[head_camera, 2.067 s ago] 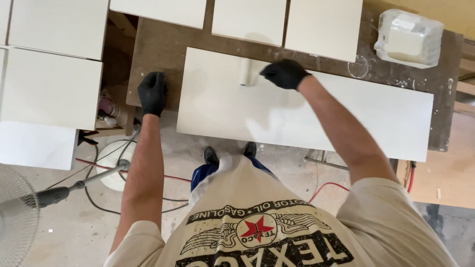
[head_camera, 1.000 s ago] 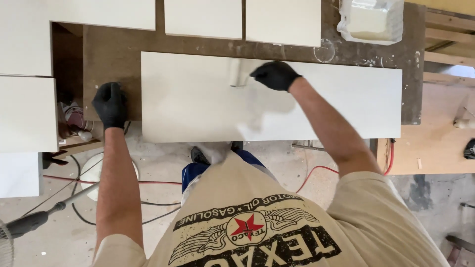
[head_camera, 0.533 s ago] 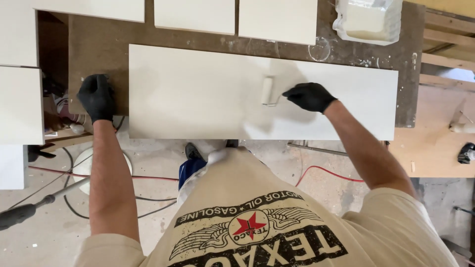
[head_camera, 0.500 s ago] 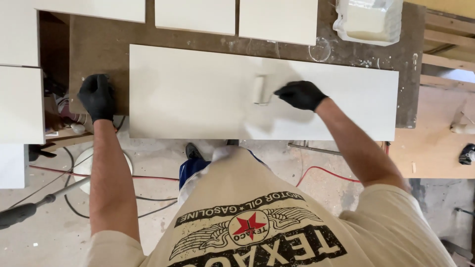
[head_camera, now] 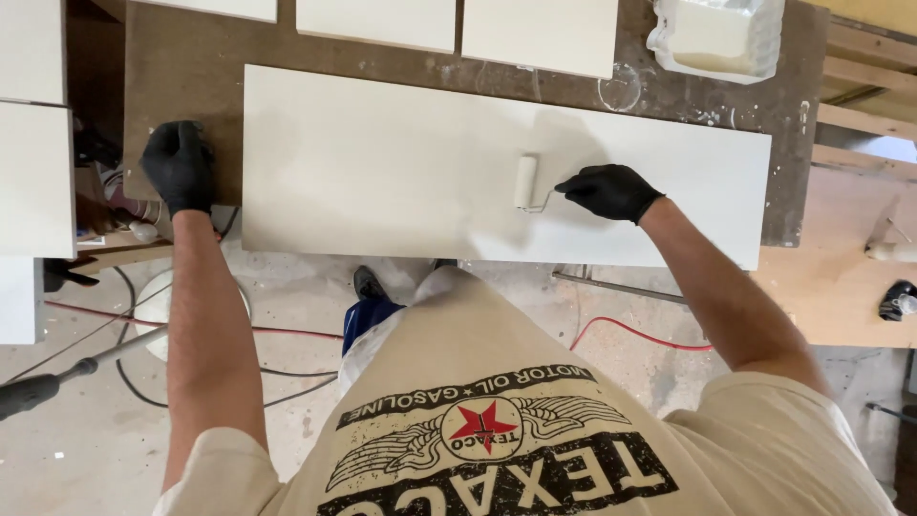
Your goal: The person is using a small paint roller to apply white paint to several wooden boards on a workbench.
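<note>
Far left: white panels lie side by side off the workbench's left edge, over a concrete floor with red and black cables and a dark pole.

Left hand, black-gloved, rests palm down on the bare brown workbench near its front left corner, fingers close together and curled a little over the top. It holds nothing. It sits just beside the left end of the long white panel, apart from it.

The long white panel lies flat along the front edge of the workbench, running nearly the whole width; its right end hangs slightly past the front right corner.

Small paint roller, white sleeve, stands on the panel right of its middle, axis across the panel's short side, touching the surface. A thin metal frame leads from it to the right.

Right hand, black-gloved, is closed around the roller's handle, fingertips pinched at the frame end. Handle itself is hidden in the glove.

Back edge: three more white panels in a row.

Back right corner: paint tray lined with clear plastic, pale paint inside.
</note>
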